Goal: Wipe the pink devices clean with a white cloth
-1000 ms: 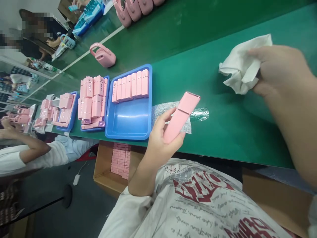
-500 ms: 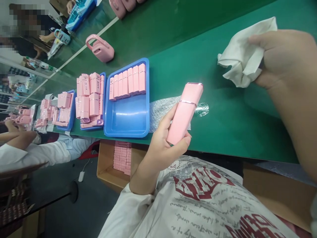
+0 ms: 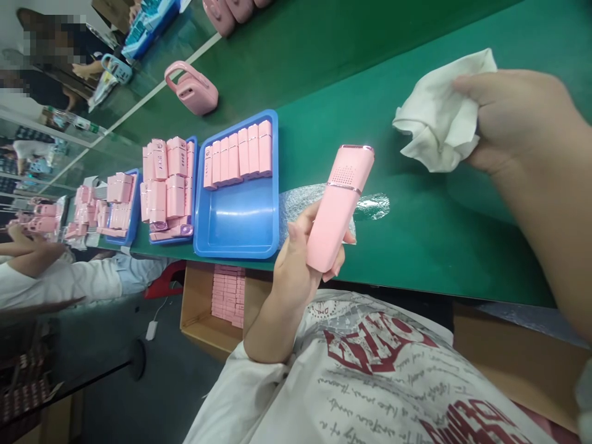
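Observation:
My left hand (image 3: pixel 300 253) grips the lower end of a slim pink device (image 3: pixel 340 209), tilted above the table's front edge. The device shows a grid of small holes near its upper end and a shiny band below them. To the right, my right hand (image 3: pixel 513 117) is closed on a crumpled white cloth (image 3: pixel 439 111), held apart from the device. Beneath and behind the device lies a clear bubble-wrap piece (image 3: pixel 298 206), partly hidden by my left hand. Left of it stands a blue tray (image 3: pixel 243 228) with a row of similar pink devices (image 3: pixel 238 154) along its far side.
A second tray heaped with pink devices (image 3: pixel 169 185) adjoins the first. Behind them sits a pink case with a handle (image 3: pixel 198 92). Below the table edge is a cardboard box (image 3: pixel 203 308) holding pink pieces. Co-workers sit further left along the green table (image 3: pixel 462 240).
The pink device has turned in my left hand, so its perforated face now shows. My right hand and the cloth have shifted slightly left and down.

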Demonstrator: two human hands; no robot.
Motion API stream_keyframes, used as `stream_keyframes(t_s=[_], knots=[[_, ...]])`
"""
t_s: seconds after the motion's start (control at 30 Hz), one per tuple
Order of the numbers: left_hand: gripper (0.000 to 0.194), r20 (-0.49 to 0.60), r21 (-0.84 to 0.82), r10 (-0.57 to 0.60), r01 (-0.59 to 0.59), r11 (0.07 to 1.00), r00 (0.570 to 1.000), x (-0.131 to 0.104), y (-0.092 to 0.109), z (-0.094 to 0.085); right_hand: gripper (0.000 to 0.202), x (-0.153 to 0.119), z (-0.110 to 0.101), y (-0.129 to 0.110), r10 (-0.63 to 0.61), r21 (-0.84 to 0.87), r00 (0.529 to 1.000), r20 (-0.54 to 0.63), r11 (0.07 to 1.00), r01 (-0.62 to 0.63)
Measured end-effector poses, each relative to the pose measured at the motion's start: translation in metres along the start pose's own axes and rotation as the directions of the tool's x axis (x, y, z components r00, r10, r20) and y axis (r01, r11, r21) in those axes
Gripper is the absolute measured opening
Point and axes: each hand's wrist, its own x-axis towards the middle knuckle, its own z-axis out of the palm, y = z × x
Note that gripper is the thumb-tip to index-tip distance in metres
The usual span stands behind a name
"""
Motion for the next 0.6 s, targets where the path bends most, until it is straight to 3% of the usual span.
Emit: stream_keyframes(t_s=[0.1, 0.17, 0.27, 0.33, 0.4, 0.43, 0.47, 0.5, 0.57, 0.6], knots=[[0.070, -0.025, -0.030, -0.028, 0.027, 0.999, 0.999, 0.002, 0.000, 0.001, 0.006, -0.004, 0.005, 0.001, 0.115, 0.073, 0.990, -0.076, 0.991, -0.110], [0.069, -0.024, -0.061, -0.051, 0.050, 0.997, 0.998, 0.002, 0.000, 0.002, 0.007, -0.009, 0.009, -0.001, 0.143, 0.072, 0.989, -0.032, 0.988, -0.140], [0.051, 0.011, -0.125, -0.078, 0.078, 0.989, 0.997, 0.004, -0.003, 0.003, 0.012, -0.024, 0.015, -0.004, 0.117, 0.049, 0.991, 0.067, 0.992, -0.120], [0.039, 0.013, -0.179, -0.095, 0.096, 0.979, 0.995, 0.007, -0.004, 0.004, 0.015, -0.040, 0.019, -0.002, -0.009, 0.018, 0.985, 0.170, 1.000, 0.006], [0.035, 0.011, -0.246, -0.131, 0.130, 0.961, 0.991, 0.011, -0.004, 0.006, 0.020, -0.056, 0.022, 0.007, -0.219, -0.055, 0.915, 0.338, 0.966, 0.252], [0.036, 0.009, -0.280, -0.153, 0.150, 0.948, 0.988, 0.013, -0.004, 0.007, 0.024, -0.064, 0.024, 0.013, -0.343, -0.078, 0.824, 0.450, 0.904, 0.419], [0.039, 0.002, -0.310, -0.178, 0.170, 0.935, 0.984, 0.016, -0.004, 0.008, 0.031, -0.070, 0.026, 0.021, -0.464, -0.072, 0.688, 0.558, 0.799, 0.597], [0.043, -0.018, -0.335, -0.209, 0.191, 0.922, 0.978, 0.018, -0.003, 0.009, 0.038, -0.074, 0.028, 0.028, -0.557, -0.031, 0.524, 0.645, 0.666, 0.746], [0.050, -0.103, -0.376, -0.281, 0.224, 0.899, 0.954, 0.021, -0.001, 0.008, 0.051, -0.077, 0.030, 0.042, -0.643, 0.106, 0.208, 0.737, 0.414, 0.904], [0.053, -0.146, -0.387, -0.312, 0.236, 0.891, 0.939, 0.022, -0.001, 0.008, 0.054, -0.076, 0.031, 0.046, -0.647, 0.163, 0.105, 0.755, 0.340, 0.926]])
